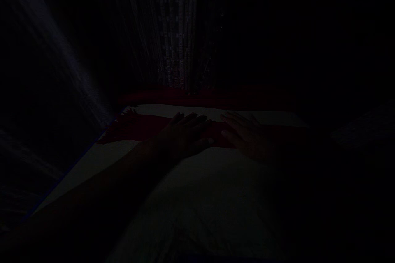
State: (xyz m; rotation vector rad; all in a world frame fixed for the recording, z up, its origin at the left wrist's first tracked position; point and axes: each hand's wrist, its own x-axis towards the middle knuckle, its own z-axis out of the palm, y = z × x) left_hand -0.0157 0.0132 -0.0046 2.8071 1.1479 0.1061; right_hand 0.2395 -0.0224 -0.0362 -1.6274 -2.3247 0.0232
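The picture is very dark. A pale cloth (216,181) with a dark red band (138,127) across it stretches out in front of me. My left hand (185,133) lies on the red band, palm down, fingers extended and a little apart. To its right, my right hand (247,135) rests on the same cloth, also flat with its fingers stretched. I see nothing held in either hand. The right forearm is lost in shadow.
Beyond the pale strip runs another dark red stretch (173,92). Behind it rise many close, thread-like vertical lines (177,28). A thin blue line (70,168) follows the cloth's left edge. Greyish streaked material (70,61) slants along the left; the right side is nearly black.
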